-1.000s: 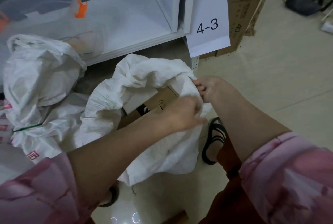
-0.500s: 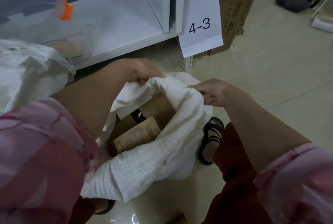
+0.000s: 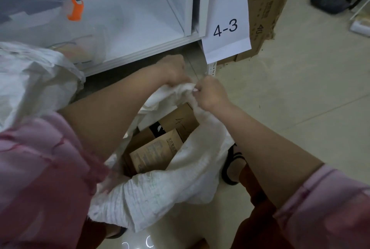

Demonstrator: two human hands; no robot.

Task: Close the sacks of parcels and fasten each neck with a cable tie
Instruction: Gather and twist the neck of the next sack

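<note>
1. My left hand [image 3: 173,72] and my right hand [image 3: 208,93] were both curled on the far rim of the white sack [image 3: 160,188], pinching the cloth together; the sack stood on the floor between my feet, just before the white shelf [image 3: 140,28].
2. The near side of the mouth was not gathered and gaped wide; the cardboard parcels [image 3: 160,146] showed inside; a neck made from one side only could leave a gap.
3. The corner of the tall parcel stood high; it could catch the cloth or make the neck too short.
4. I saw no cable tie near; letting go to fetch one could let the neck fall open.
</note>
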